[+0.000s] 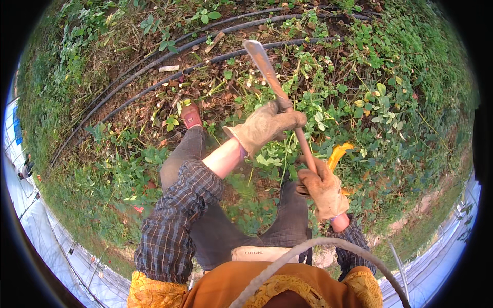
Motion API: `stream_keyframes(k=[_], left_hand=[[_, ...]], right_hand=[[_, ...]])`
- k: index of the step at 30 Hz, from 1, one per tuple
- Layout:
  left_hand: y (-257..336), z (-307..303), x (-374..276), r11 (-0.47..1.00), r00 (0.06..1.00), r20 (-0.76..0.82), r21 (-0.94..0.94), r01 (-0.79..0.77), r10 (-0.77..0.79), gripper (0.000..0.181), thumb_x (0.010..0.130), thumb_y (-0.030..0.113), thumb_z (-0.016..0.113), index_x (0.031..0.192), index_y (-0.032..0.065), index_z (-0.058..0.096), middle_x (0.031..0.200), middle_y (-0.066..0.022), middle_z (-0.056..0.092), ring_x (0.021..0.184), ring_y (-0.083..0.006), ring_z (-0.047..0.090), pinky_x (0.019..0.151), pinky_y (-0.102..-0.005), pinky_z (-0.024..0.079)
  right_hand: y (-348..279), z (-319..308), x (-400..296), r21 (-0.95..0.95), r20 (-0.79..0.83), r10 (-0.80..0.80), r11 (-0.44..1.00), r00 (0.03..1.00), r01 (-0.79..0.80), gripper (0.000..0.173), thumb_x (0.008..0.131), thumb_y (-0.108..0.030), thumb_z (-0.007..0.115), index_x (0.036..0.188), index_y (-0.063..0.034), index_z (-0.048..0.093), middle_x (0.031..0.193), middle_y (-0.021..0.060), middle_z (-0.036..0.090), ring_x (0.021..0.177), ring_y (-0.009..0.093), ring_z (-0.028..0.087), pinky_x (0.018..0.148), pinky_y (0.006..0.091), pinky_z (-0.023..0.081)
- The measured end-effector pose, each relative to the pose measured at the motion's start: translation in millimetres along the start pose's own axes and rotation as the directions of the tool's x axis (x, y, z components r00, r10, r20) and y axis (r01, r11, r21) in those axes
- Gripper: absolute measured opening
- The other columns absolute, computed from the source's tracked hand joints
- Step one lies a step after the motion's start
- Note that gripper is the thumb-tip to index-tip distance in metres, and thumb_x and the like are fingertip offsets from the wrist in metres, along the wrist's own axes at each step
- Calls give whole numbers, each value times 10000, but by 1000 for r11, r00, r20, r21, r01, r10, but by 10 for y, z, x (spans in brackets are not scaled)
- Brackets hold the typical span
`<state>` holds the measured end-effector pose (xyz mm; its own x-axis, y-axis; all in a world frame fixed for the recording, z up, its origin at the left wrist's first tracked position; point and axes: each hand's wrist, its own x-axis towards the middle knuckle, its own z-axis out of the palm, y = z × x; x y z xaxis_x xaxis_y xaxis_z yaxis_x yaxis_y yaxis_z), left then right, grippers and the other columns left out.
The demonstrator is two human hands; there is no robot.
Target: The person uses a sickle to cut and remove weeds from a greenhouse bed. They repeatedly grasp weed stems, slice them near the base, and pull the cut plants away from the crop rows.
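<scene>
Both my hands wear tan work gloves and grip one hand tool with a wooden handle [305, 148] and a long metal blade [265, 69], likely a mattock or hoe. My left hand [265, 125] closes round the handle just below the blade's socket, near the picture's middle. Lower and to the right, my right hand [323, 188] holds the handle's lower end. The blade points up and slightly left, over cut stems and leafy plants. A yellow curved thing [339, 154], which I cannot identify, shows just behind my right hand.
Black irrigation hoses [231, 54] curve across the ground beyond the blade. Cut stems, dry leaves and a pale stick [169, 68] lie about. My red shoe [191, 115] stands among the plants at the left. Dense green growth [389, 107] covers the right side.
</scene>
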<state>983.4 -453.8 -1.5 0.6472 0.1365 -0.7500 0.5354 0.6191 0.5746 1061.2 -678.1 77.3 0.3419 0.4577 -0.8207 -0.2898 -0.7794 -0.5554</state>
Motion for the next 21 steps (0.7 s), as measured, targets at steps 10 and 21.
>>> stream_keyframes(k=[10, 21], left_hand=[[326, -370, 130, 855, 795, -600, -363, -371, 90, 252, 876, 38, 656, 1097, -76, 615, 762, -47, 614, 620, -115, 574, 539, -248, 460], [396, -550, 151, 892, 843, -535, -357, -277, 48, 333, 852, 91, 703, 1138, -65, 631, 830, -36, 648, 700, -96, 600, 627, -248, 496]], right_hand=[[-588, 478, 3147, -783, -42, -306, 601, 951, 159, 479, 807, -187, 760, 1270, -167, 637, 1182, 168, 691, 1066, 342, 696, 878, 433, 583], [-727, 648, 3492, 602, -108, 2, 796, 994, 64, 164, 969, -168, 597, 1021, -42, 686, 599, -21, 452, 462, 107, 414, 422, 289, 369]])
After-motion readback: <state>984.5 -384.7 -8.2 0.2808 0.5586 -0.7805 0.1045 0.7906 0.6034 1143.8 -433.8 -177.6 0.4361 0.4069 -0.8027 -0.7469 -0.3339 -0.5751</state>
